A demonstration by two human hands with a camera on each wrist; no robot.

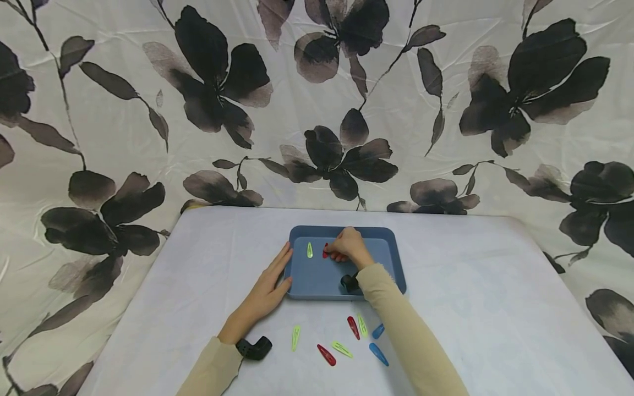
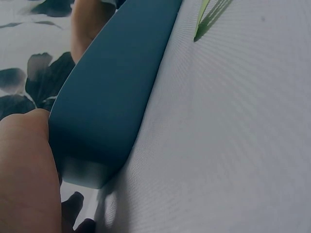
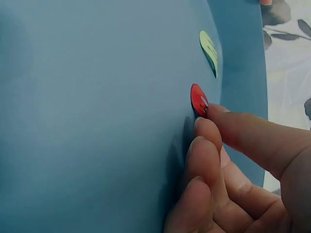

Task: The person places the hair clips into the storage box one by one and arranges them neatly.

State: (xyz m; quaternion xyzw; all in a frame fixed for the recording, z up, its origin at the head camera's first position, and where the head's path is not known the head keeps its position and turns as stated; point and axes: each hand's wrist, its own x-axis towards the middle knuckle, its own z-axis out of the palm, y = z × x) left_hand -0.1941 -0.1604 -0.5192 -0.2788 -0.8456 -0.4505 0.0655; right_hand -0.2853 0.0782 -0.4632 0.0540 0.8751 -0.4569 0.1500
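Observation:
Over the blue tray (image 1: 317, 281), my right hand (image 1: 348, 246) pinches a red snap hair clip (image 3: 198, 99) between thumb and forefinger, low at the tray floor. To its left in the tray lies a light green hair clip (image 1: 310, 250). The right wrist view shows the other fingers of that hand curled beside the red clip. My left hand (image 1: 264, 289) rests against the tray's left side, fingers extended, with the thumb at the near part of that edge. In the left wrist view, the tray wall (image 2: 107, 92) stands beside the thumb.
In front of the tray several loose clips lie on the white-covered table (image 1: 223, 242): green ones (image 1: 295, 338), red ones (image 1: 326, 355) and blue ones (image 1: 378, 354), the upper blue one close to the right sleeve. A flowered cloth (image 1: 277, 192) hangs behind the table.

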